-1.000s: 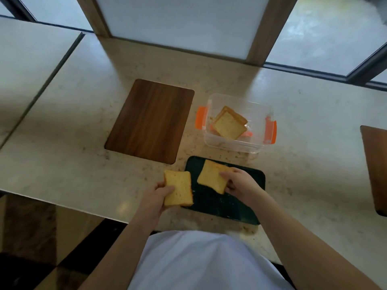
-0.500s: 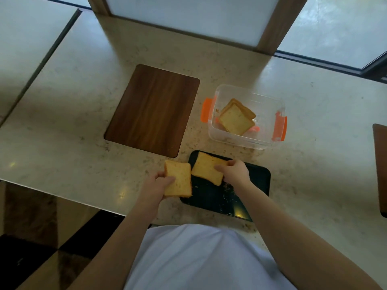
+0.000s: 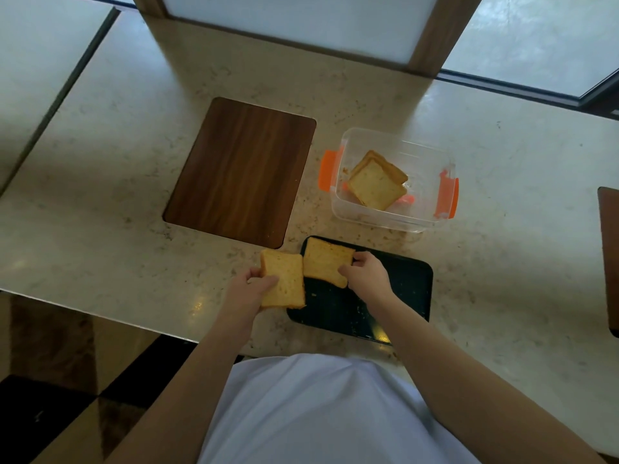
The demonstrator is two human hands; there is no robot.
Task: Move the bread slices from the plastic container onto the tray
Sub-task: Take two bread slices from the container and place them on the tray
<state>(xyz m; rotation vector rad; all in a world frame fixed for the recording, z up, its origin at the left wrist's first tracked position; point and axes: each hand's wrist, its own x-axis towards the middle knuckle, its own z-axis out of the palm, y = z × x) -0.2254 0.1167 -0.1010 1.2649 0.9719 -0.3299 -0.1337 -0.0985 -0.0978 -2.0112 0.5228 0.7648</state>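
Observation:
A clear plastic container [image 3: 432, 209] with orange clips stands on the counter and holds a small stack of bread slices [image 3: 376, 188]. In front of it lies a dark tray [image 3: 408, 296]. My right hand [image 3: 366, 274] grips one bread slice [image 3: 325, 261] at the tray's far left corner. My left hand [image 3: 249, 289] holds a second bread slice [image 3: 284, 281] at the tray's left edge, mostly over the counter. The two held slices sit side by side, edges nearly touching.
A brown wooden board [image 3: 243, 170] lies on the marble counter [image 3: 100, 195] left of the container. Another brown board [image 3: 611, 256] shows at the right border. The counter's front edge runs just below the tray, with my white shirt under it.
Both hands stay on their slices. The right hand's slice has shifted slightly toward the tray's far left corner, and the left slice has closed in beside it. The camera tilted a little.

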